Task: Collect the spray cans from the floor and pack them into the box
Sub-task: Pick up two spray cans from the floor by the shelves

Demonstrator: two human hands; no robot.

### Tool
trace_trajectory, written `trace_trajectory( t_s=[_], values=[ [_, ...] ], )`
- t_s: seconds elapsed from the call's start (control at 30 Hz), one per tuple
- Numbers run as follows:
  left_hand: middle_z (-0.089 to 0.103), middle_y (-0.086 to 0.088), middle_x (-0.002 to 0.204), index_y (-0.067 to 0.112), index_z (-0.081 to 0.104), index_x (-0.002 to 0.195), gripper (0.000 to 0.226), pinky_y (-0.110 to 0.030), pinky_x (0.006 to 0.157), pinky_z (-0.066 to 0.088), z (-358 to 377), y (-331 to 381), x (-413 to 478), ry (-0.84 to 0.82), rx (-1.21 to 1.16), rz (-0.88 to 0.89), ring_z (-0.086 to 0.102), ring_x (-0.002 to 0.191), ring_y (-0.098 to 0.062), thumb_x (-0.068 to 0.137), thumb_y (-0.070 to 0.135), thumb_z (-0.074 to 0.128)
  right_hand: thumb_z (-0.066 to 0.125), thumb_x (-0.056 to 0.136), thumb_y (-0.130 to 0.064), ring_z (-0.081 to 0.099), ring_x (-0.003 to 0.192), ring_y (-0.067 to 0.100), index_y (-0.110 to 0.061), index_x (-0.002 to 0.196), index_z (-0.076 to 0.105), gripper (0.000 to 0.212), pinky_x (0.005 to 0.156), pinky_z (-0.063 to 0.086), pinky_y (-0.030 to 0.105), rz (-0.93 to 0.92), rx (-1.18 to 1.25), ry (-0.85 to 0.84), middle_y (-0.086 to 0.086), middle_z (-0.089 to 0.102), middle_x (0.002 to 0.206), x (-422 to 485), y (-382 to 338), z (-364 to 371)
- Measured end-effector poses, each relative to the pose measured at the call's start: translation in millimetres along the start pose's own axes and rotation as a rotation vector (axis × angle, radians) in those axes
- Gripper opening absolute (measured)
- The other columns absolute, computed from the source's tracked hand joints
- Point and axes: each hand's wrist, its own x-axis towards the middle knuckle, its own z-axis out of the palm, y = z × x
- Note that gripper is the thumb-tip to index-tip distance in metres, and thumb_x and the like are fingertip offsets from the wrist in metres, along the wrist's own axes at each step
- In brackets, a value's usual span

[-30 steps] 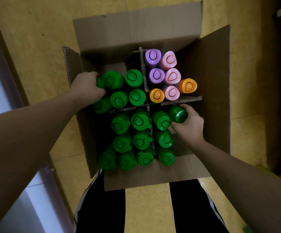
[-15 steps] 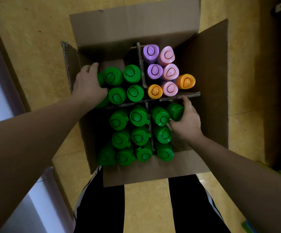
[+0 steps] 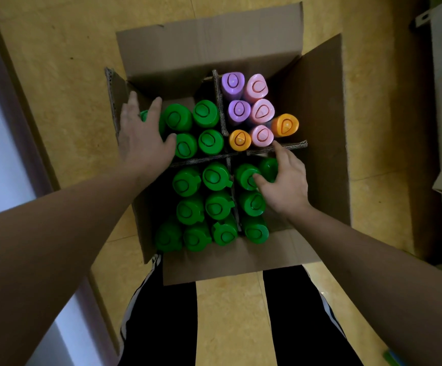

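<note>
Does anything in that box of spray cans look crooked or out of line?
Only one thing. In the far right compartment of the brown cardboard box, one orange-capped spray can stands alone to the right of the two neat columns of purple, pink and orange-capped cans, breaking the grid.

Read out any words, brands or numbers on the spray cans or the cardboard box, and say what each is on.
No readable text anywhere.
The cardboard box flaps show no print.
The green caps, purple caps, pink caps and orange caps bear only moulded oval outlines, no letters.
The cans' label sides are hidden.
</note>
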Motion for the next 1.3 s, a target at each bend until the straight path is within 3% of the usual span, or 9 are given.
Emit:
trace_trajectory(
  t_s=[0.23, 0.5, 0.67, 0.97, 1.17, 1.3],
  values=[
    [0.0, -0.009, 0.168, 0.029, 0.019, 0.16, 0.077, -0.048, 0.123, 0.017, -38, 34, -39, -0.021, -0.061, 0.008, 0.005, 0.154, -0.032, 0.097, 0.045, 0.06, 0.069, 0.088, -0.048, 0.023, 0.149, 0.032, -0.026, 0.159, 0.024, 0.087, 0.121, 0.025, 0.046, -0.009, -0.057, 0.004, 0.011, 0.03, 0.162, -28, -18, -44],
    [0.01, -0.014, 0.167, 0.027, 0.021, 0.16, 0.08, -0.046, 0.122, 0.02, -171, 111, -94, 0.043, -0.175, 0.052, 0.013, 0.152, -0.034, 0.095, 0.047, 0.063, 0.066, 0.089, -0.047, 0.027, 0.146, 0.035, -0.022, 0.16, 0.024, 0.086, 0.118, 0.027, 0.044, -0.152, -0.018, 0.147, 0.016, 0.032, 0.16, -69, -119, -186],
    [0.008, -0.011, 0.168, 0.029, 0.021, 0.16, 0.081, -0.044, 0.122, 0.022, -294, 168, -134, 0.185, -0.167, 0.124, 0.011, 0.154, -0.031, 0.094, 0.048, 0.063, 0.064, 0.089, -0.05, 0.026, 0.148, 0.032, -0.028, 0.16, 0.02, 0.087, 0.118, 0.027, 0.045, -0.289, -0.046, 0.256, 0.011, 0.03, 0.162, -118, -196, -298],
    [0.013, -0.008, 0.168, 0.029, 0.025, 0.158, 0.078, -0.044, 0.12, 0.025, -562, 281, -225, 0.604, -0.171, 0.302, 0.014, 0.153, -0.029, 0.094, 0.05, 0.063, 0.062, 0.089, -0.06, 0.027, 0.148, 0.032, -0.028, 0.159, 0.023, 0.087, 0.119, 0.03, 0.048, -0.604, -0.115, 0.572, 0.009, 0.033, 0.161, -227, -339, -543],
    [0.018, -0.006, 0.166, 0.029, 0.026, 0.158, 0.076, -0.045, 0.12, 0.024, -677, 323, -295, 0.813, -0.196, 0.45, 0.016, 0.152, -0.029, 0.094, 0.05, 0.062, 0.061, 0.091, -0.06, 0.024, 0.15, 0.032, -0.03, 0.16, 0.023, 0.085, 0.12, 0.028, 0.05, -0.704, -0.176, 0.811, 0.008, 0.03, 0.162, -326, -375, -652],
    [0.019, -0.004, 0.166, 0.03, 0.026, 0.158, 0.078, -0.046, 0.12, 0.025, -719, 348, -337, 0.855, -0.17, 0.627, 0.015, 0.153, -0.029, 0.093, 0.052, 0.062, 0.061, 0.09, -0.061, 0.027, 0.147, 0.034, -0.03, 0.159, 0.024, 0.084, 0.117, 0.03, 0.05, -0.63, -0.241, 0.984, 0.009, 0.032, 0.161, -395, -373, -699]
  ],
)
